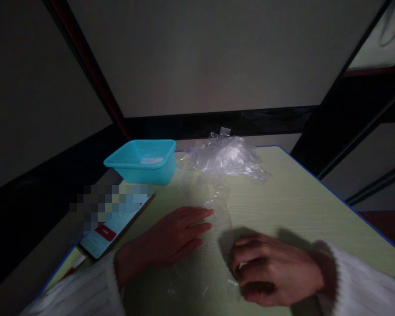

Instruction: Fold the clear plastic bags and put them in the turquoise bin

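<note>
My left hand (176, 235) lies flat with its fingers spread over a thin clear plastic bag (219, 219) on the pale yellow-green table. To its right, my right hand (270, 267) has its fingers curled at the bag's right edge; what they pinch, if anything, is too small to make out. Beyond both hands sits a crumpled pile of clear plastic bags (230, 158). A turquoise plastic basket (148, 173) stands left of the pile, with something whitish inside.
A phone with a lit screen (110, 232) lies at the table's left edge, partly blurred out. Near my left sleeve is a red and white object (74, 265). The table (292, 193) has a blue edge, and a wall panel (210, 61) rises behind it.
</note>
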The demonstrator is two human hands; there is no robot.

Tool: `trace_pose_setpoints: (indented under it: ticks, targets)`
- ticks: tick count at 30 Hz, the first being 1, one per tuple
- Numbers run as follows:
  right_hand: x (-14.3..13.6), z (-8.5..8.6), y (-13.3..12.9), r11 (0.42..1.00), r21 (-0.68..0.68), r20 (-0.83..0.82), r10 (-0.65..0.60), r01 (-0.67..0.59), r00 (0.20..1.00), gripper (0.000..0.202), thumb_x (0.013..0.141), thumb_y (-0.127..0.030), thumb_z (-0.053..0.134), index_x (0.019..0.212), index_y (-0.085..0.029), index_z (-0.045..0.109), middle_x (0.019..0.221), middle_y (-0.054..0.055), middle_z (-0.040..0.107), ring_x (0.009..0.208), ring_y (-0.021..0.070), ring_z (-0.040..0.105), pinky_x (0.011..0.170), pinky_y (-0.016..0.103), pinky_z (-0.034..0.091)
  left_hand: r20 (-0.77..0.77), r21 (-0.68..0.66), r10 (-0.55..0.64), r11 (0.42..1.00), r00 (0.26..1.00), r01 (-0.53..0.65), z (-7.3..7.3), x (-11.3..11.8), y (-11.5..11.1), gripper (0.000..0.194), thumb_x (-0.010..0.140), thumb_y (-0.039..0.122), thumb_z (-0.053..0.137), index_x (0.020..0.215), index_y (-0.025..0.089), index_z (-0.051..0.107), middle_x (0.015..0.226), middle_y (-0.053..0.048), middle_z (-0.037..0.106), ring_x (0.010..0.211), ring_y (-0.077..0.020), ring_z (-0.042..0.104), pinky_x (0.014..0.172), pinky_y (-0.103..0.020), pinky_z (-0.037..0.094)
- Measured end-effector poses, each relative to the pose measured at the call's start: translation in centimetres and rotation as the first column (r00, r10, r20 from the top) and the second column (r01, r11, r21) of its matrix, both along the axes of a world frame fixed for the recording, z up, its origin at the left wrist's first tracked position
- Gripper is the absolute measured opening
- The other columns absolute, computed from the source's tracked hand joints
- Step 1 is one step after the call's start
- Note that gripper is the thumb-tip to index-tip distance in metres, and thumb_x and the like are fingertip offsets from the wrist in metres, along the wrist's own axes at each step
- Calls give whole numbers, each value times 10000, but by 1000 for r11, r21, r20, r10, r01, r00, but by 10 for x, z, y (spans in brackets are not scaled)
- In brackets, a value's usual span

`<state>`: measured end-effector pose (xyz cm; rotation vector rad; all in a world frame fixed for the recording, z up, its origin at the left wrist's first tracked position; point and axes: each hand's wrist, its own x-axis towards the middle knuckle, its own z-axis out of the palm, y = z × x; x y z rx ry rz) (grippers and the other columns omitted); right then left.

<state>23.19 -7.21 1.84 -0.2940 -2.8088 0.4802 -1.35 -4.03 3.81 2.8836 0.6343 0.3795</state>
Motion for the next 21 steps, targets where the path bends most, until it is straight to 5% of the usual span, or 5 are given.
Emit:
trace_pose_setpoints:
  ticks: [6, 15, 21]
  targets:
    - [-1, -6, 0, 998, 55, -93, 40, -35, 995, 161, 687, -312, 645, 673, -157, 602, 740, 2, 621, 677, 129, 499, 604, 267, 403, -55, 13, -66, 998, 996, 66, 3, 0, 4, 301, 916, 239, 389, 1171, 166, 529, 1326, -103, 495, 1210, -212, 454, 1010, -361, 368]
    - [-5, 2, -5, 992, 124, 48, 15, -21, 999, 147, 752, -250, 590, 627, -173, 583, 718, -3, 601, 682, 136, 477, 636, 277, 403, 79, -97, -83, 991, 993, 90, -8, -4, 4, 265, 900, 181, 383, 1110, 158, 544, 1258, -91, 548, 1158, -173, 493, 986, -306, 393]
    - [-8, 3, -4, 999, 21, 30, 25, -25, 999, 113, 758, -165, 578, 645, -164, 576, 745, 6, 605, 702, 131, 487, 651, 266, 402, 202, -185, -23, 981, 979, 61, -16, -11, 3, 255, 918, 193, 348, 1056, 148, 559, 1145, -93, 604, 1079, -164, 536, 953, -303, 415]
